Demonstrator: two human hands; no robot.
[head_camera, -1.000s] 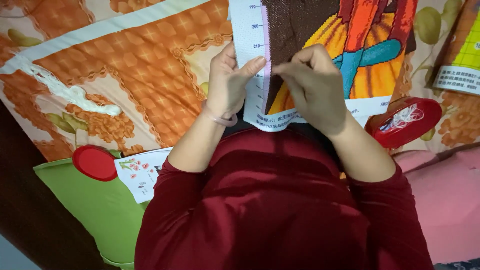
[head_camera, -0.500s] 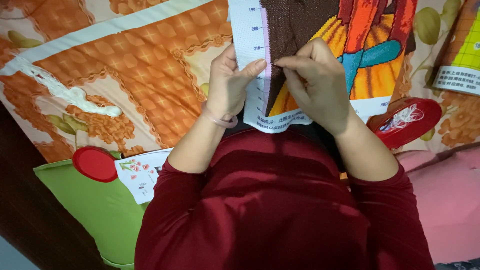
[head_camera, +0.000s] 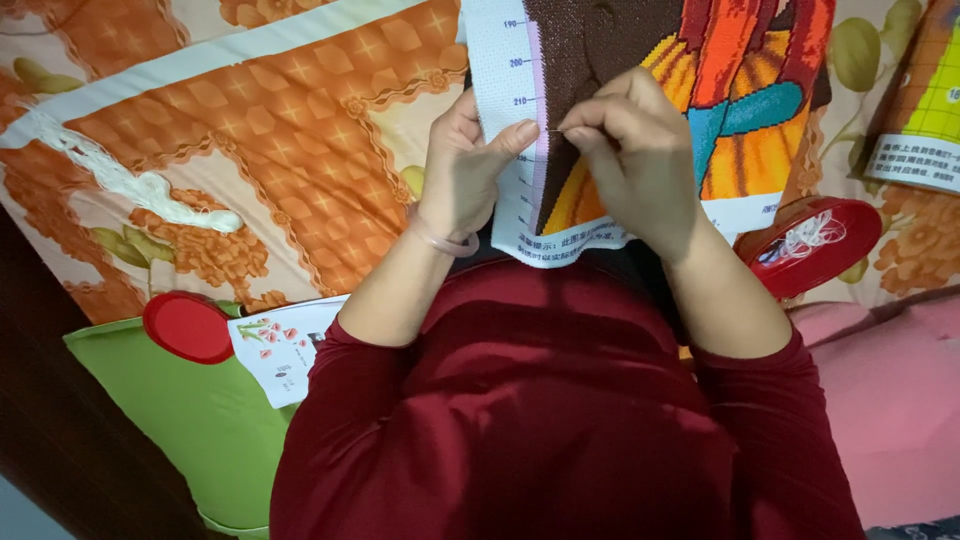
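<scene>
Cross-stitch cloth (head_camera: 600, 70), soft, light and floppy, pinched at its white left margin by the left hand (head_camera: 462, 175), thumb on top. Thin needle (head_camera: 556, 129), easy to drop, nipped between right hand (head_camera: 640, 150) fingertips, just at the cloth's brown stitched area. Below-right of the cloth, a red case (head_camera: 815, 245) with white thread; best held near the working edge.

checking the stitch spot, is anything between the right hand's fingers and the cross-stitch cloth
Nothing visible. The right hand pinches a thin needle directly against the cross-stitch cloth; the left hand grips the cloth's edge beside it.
</scene>
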